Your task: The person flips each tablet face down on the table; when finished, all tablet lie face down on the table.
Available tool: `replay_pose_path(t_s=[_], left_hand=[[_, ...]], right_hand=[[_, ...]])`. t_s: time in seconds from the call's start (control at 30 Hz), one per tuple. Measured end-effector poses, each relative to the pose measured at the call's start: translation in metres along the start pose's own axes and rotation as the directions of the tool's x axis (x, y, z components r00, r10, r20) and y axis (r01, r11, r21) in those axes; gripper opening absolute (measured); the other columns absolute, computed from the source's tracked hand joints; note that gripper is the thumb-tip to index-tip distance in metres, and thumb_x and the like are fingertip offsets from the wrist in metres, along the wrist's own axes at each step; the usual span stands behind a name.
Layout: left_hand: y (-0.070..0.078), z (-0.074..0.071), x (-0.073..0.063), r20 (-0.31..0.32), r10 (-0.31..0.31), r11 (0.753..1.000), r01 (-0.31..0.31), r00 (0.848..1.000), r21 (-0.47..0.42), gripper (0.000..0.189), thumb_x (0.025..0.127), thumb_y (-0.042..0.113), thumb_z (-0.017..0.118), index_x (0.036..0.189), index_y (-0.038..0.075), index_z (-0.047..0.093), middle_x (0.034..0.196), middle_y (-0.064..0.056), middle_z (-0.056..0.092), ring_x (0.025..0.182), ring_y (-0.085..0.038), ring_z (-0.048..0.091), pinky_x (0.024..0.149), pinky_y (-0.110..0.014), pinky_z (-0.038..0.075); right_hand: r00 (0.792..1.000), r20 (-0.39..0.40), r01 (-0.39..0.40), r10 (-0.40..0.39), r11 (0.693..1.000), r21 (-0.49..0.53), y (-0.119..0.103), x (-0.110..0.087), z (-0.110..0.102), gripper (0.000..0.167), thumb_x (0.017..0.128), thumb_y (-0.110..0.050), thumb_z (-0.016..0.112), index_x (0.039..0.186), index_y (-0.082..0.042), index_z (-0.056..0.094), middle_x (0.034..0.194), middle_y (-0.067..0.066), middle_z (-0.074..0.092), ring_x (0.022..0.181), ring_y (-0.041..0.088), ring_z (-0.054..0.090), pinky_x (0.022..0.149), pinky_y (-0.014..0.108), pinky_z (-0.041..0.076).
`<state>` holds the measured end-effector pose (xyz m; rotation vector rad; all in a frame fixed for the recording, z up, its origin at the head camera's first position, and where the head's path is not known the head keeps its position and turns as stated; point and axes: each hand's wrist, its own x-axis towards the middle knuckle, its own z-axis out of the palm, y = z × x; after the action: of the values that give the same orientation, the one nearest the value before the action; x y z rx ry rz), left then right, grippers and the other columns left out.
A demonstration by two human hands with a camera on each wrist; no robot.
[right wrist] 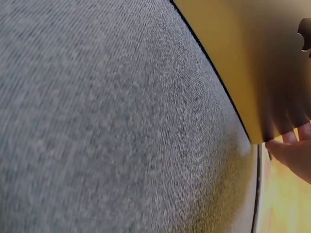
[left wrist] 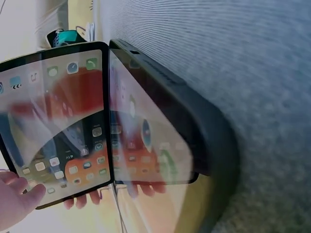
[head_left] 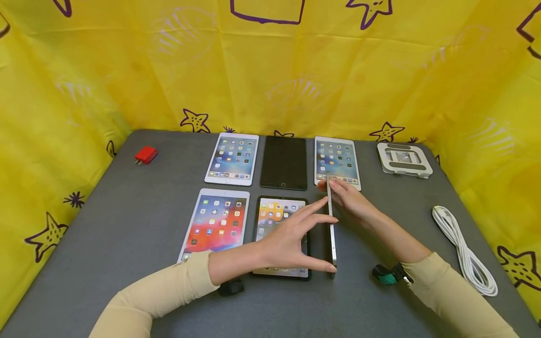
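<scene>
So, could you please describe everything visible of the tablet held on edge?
The held tablet is thin and upright on edge, its silvery, metal-looking rim facing up. Its lit, black-bordered screen shows icons and faces left; the smooth back bears a dark logo. The right grip holds its far end; the left grip touches it. It is just right of a flat tablet; whether it meets the table is unclear.

The right wrist view cuts off the held tablet (right wrist: 257,58).
</scene>
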<state>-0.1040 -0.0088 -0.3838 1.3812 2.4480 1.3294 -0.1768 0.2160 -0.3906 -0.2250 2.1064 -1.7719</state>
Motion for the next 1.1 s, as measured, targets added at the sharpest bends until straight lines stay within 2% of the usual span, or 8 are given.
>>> replay_pose_path(t_s=[0.17, 0.33, 0.43, 0.57, 0.63, 0.7, 0.9, 1.1], left_hand=[[-0.0035, -0.0036, -0.0022, -0.009, 0.011, 1.000, -0.011, 1.000, 0.008, 0.085, 0.068, 0.046, 0.087, 0.141, 0.026, 0.047, 0.161, 0.014, 0.011, 0.145, -0.011, 0.019, 0.109, -0.050, 0.034], [-0.0060, -0.0052, -0.0029, -0.026, 0.048, 0.998, -0.047, 0.999, 0.044, 0.086, 0.067, 0.047, 0.087, 0.140, 0.024, 0.049, 0.161, 0.010, 0.016, 0.143, -0.013, 0.025, 0.110, -0.046, 0.034], [-0.0066, -0.0057, -0.0041, -0.027, 0.052, 0.997, -0.051, 0.998, 0.057, 0.085, 0.067, 0.048, 0.087, 0.139, 0.022, 0.051, 0.161, 0.008, 0.018, 0.142, -0.014, 0.028, 0.110, -0.046, 0.034], [-0.0072, -0.0057, -0.0058, -0.021, 0.049, 0.995, -0.047, 0.999, 0.085, 0.083, 0.067, 0.050, 0.086, 0.137, 0.021, 0.052, 0.160, 0.006, 0.018, 0.141, -0.015, 0.031, 0.109, -0.045, 0.035], [-0.0076, -0.0056, -0.0065, -0.016, 0.047, 0.994, -0.045, 0.999, 0.099, 0.083, 0.068, 0.052, 0.085, 0.137, 0.021, 0.052, 0.160, 0.005, 0.019, 0.141, -0.015, 0.032, 0.109, -0.045, 0.035], [-0.0084, -0.0051, -0.0069, -0.008, 0.046, 0.993, -0.045, 0.999, 0.106, 0.084, 0.068, 0.053, 0.084, 0.138, 0.020, 0.051, 0.161, 0.004, 0.018, 0.141, -0.015, 0.031, 0.109, -0.045, 0.035], [-0.0096, -0.0038, -0.0087, 0.026, 0.012, 0.992, -0.016, 1.000, 0.125, 0.088, 0.071, 0.055, 0.082, 0.143, 0.020, 0.047, 0.161, -0.001, 0.020, 0.142, -0.017, 0.029, 0.108, -0.049, 0.035], [-0.0083, -0.0023, -0.0097, 0.092, -0.053, 0.981, 0.035, 0.994, 0.188, 0.090, 0.074, 0.060, 0.077, 0.146, 0.020, 0.044, 0.160, -0.010, 0.021, 0.143, -0.020, 0.027, 0.109, -0.050, 0.033]], right_hand=[[0.999, -0.045, -0.010, 0.009, 1.000, -0.020, 0.0002, 0.0040, 0.0047, 0.051, 0.106, -0.031, 0.039, 0.131, 0.014, 0.041, 0.136, 0.031, 0.041, 0.132, 0.039, 0.037, 0.116, 0.048, 0.020], [0.998, -0.062, -0.029, 0.029, 1.000, 0.007, 0.0013, 0.0061, 0.0065, 0.053, 0.105, -0.031, 0.043, 0.131, 0.016, 0.040, 0.135, 0.029, 0.040, 0.126, 0.036, 0.040, 0.114, 0.047, 0.022], [0.996, -0.076, -0.044, 0.042, 0.999, -0.024, 0.0019, 0.0065, 0.0062, 0.052, 0.104, -0.032, 0.045, 0.129, 0.013, 0.043, 0.130, 0.024, 0.043, 0.120, 0.033, 0.043, 0.111, 0.047, 0.026], [0.991, -0.120, -0.070, 0.060, 0.994, -0.085, 0.0025, 0.0072, 0.0047, 0.044, 0.102, -0.033, 0.049, 0.124, 0.006, 0.049, 0.116, 0.011, 0.048, 0.112, 0.031, 0.043, 0.101, 0.046, 0.030], [0.989, -0.133, -0.072, 0.059, 0.993, -0.098, 0.0028, 0.0074, 0.0042, 0.042, 0.101, -0.032, 0.051, 0.122, 0.005, 0.050, 0.111, 0.010, 0.048, 0.111, 0.033, 0.042, 0.099, 0.046, 0.030], [0.988, -0.143, -0.073, 0.057, 0.992, -0.108, 0.0030, 0.0076, 0.0041, 0.043, 0.100, -0.031, 0.053, 0.123, 0.005, 0.050, 0.113, 0.012, 0.049, 0.114, 0.034, 0.041, 0.101, 0.047, 0.029], [0.985, -0.157, -0.085, 0.067, 0.990, -0.110, 0.0049, 0.0091, 0.0035, 0.052, 0.097, -0.031, 0.058, 0.133, 0.004, 0.045, 0.129, 0.018, 0.048, 0.122, 0.033, 0.041, 0.108, 0.049, 0.028], [0.983, -0.175, -0.081, 0.054, 0.985, -0.150, 0.0090, 0.0106, 0.0024, 0.046, 0.093, -0.030, 0.066, 0.124, 0.000, 0.052, 0.120, 0.012, 0.053, 0.111, 0.027, 0.046, 0.097, 0.041, 0.035]])
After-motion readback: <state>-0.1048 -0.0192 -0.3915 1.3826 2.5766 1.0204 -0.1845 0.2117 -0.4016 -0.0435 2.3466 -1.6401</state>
